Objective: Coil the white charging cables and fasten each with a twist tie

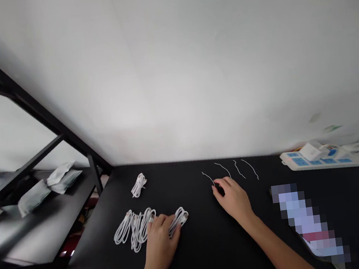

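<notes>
My left hand is closed on a coiled white cable at the right end of a row of coils. More white cable coils lie just left of it on the black table. My right hand has its thumb and index finger at the lower end of a thin white tie; the fingertips are curled together around it. Behind that hand lie three more thin ties. One bundled white cable sits apart at the back left.
A white power strip with plugs and cords stands at the back right. A pixelated device lies right of my right forearm. At the left, a black frame borders another table with grey packets.
</notes>
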The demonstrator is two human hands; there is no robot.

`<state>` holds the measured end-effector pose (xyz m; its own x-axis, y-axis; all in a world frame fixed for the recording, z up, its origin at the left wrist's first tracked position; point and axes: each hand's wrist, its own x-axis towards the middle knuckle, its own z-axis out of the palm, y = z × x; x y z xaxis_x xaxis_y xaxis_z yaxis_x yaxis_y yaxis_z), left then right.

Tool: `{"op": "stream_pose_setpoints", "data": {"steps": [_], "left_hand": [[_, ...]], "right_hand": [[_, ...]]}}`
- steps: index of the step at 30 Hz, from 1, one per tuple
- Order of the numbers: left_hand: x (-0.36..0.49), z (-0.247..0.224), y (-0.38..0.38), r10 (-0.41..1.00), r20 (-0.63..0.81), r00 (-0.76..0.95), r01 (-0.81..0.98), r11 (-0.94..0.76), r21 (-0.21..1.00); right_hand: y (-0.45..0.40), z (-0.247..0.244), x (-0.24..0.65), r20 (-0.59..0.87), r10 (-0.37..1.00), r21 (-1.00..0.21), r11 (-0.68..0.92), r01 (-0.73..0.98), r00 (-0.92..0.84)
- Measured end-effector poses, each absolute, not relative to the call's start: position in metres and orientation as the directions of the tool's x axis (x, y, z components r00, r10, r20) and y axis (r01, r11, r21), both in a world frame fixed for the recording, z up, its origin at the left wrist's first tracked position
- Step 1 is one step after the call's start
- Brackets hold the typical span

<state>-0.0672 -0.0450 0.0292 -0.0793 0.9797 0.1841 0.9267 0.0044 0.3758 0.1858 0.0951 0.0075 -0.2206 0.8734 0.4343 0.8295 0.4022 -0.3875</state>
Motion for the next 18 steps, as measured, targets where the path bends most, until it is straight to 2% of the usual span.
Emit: {"op": "stream_pose_setpoints", "data": {"steps": [5, 9, 13, 18], "left_hand": [[-0.086, 0.025, -0.052, 0.934, 0.303, -0.187, 0.950, 0.094, 0.298], [-0.103, 0.025, -0.059, 0.913, 0.337, -0.231, 0.948, 0.132, 0.291], [-0.113, 0.026, -0.064, 0.906, 0.345, -0.246, 0.947, 0.148, 0.286], [-0.128, 0.039, -0.045, 0.901, 0.350, -0.255, 0.933, 0.135, 0.333]], "right_hand": [[0.112, 0.005, 0.171, 0.450, 0.821, -0.172, 0.465, 0.869, -0.350], [0.123, 0.003, 0.167, 0.469, 0.806, -0.083, 0.447, 0.891, -0.361], [0.133, 0.002, 0.165, 0.488, 0.811, -0.070, 0.404, 0.912, -0.322], [0.150, 0.000, 0.159, 0.528, 0.819, -0.115, 0.328, 0.938, -0.222]]}}
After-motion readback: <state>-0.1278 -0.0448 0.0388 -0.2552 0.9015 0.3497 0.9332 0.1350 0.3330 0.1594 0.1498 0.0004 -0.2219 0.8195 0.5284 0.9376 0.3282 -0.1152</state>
